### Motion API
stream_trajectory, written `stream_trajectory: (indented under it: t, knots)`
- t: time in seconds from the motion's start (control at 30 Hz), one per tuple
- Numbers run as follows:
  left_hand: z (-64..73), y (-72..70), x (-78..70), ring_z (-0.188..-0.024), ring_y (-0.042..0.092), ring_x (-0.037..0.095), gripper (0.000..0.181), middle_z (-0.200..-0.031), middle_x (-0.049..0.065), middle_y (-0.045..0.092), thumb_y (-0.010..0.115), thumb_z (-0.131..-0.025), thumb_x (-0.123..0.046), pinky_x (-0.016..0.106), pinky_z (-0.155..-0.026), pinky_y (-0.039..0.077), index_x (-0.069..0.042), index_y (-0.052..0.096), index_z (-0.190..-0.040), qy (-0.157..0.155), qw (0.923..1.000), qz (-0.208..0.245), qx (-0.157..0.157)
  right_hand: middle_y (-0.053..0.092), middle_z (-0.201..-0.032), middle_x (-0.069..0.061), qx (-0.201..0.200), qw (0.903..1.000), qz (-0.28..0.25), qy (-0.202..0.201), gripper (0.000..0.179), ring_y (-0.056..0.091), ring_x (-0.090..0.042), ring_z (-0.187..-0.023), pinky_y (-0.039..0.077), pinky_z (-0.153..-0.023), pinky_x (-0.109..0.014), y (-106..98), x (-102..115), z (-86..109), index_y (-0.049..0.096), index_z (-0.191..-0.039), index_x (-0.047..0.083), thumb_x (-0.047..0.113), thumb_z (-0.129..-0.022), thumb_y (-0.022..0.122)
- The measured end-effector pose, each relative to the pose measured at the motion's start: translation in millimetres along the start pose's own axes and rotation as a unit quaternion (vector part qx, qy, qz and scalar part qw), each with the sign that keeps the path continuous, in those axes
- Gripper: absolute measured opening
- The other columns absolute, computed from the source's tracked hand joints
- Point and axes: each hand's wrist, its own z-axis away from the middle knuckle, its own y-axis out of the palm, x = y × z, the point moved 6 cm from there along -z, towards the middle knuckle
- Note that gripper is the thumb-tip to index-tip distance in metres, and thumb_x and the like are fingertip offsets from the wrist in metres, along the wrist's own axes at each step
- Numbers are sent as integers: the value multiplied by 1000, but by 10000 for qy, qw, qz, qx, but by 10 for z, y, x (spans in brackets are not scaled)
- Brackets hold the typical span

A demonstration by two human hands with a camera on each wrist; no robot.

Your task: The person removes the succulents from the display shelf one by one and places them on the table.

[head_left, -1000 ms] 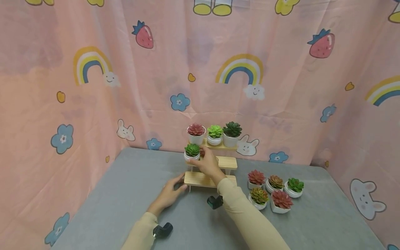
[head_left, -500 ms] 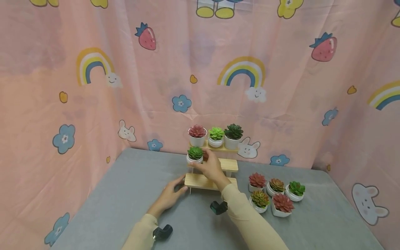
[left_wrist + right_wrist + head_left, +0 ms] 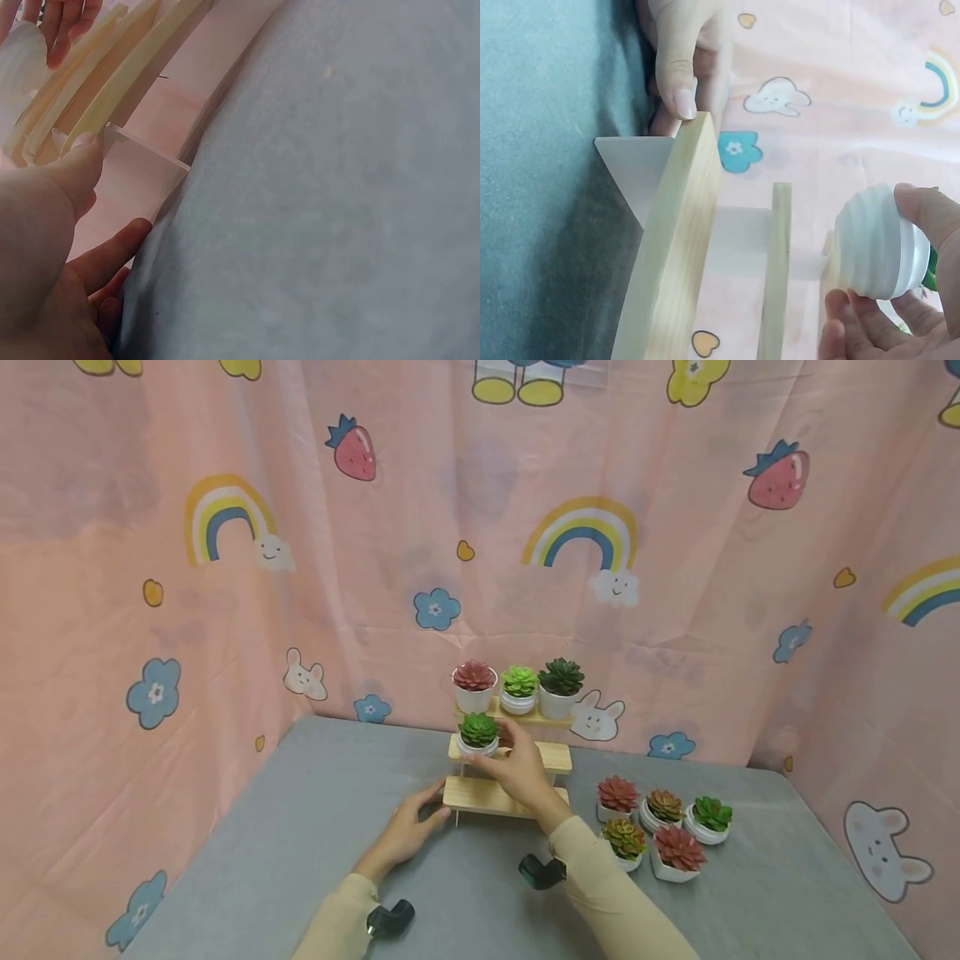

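My right hand grips a small green succulent by its white ridged pot, thumb on one side and fingers on the other. The pot is over the left part of the wooden stand's middle tier; the right wrist view shows a gap between its base and that board. At the left end of the bottom tier, my left hand rests with its thumb against the board's end. Its index finger reaches beside the translucent leg. On the top tier stand three potted succulents: red, bright green and dark green.
Several more potted succulents, including a red one and a green one, stand grouped on the grey tabletop right of the stand. A pink printed curtain hangs close behind the stand.
My right hand has carried the green succulent a little to the right, from the middle tier's left end to further over the board. My left hand stays at the bottom tier.
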Motion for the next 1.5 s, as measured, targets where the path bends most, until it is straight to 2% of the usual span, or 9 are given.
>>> stream_trajectory:
  t: [0.2,0.43,0.7,0.87,0.97,1.23,1.5]
  knots:
    - [5,3,-6,-142,47,40,59,-138,15,64,63,-100,-31,65,-119,30,-14,45,-154,-49,10000,-42,-25,62,-137,-15,5,9999,-115,-72,67,60,-31,-123,51,-99,-46,-84,42,77,52,-143,5,17,-85,82]
    - [16,-6,-15,-142,46,41,59,-138,15,64,62,-100,-33,66,-119,28,-15,44,-154,-100,9999,-77,-48,64,-133,-15,104,9996,14,-257,66,62,-30,-118,51,-93,-35,-210,95,165,52,-142,4,13,-84,82]
    - [24,11,-27,-143,44,43,60,-139,17,63,63,-100,-33,69,-119,25,-14,45,-153,-122,9999,-8,-1,65,-127,-18,89,9988,88,-463,60,65,-30,-113,53,-89,-32,-395,102,327,55,-138,2,8,-84,81]
    - [22,10,-24,-143,43,45,60,-138,17,63,63,-100,-34,71,-117,25,-15,44,-154,-124,9999,-49,0,65,-127,-18,-58,9983,83,-570,59,64,-24,-108,54,-84,-29,-510,81,421,56,-137,2,7,-84,81]
    - [22,8,-21,-144,43,44,60,-138,16,64,63,-100,-32,71,-118,25,-15,44,-154,-112,9999,-24,-17,65,-128,-17,-108,9987,53,-496,60,64,-21,-107,54,-83,-28,-576,72,497,56,-138,3,7,-84,81]
    - [48,-11,-33,-143,44,45,60,-135,16,65,64,-99,-32,73,-116,25,-14,45,-153,-129,9999,-47,-100,66,-131,-19,-419,9979,287,-410,66,67,-30,-113,57,-89,-30,-751,-30,716,54,-141,0,8,-82,83]
    - [27,22,-13,-144,43,43,59,-137,14,65,63,-100,-32,72,-117,23,-15,45,-154,-141,9999,-16,-83,68,-126,-15,-475,9973,344,-437,62,65,-17,-108,54,-86,-23,-931,-111,850,56,-141,4,11,-85,82]
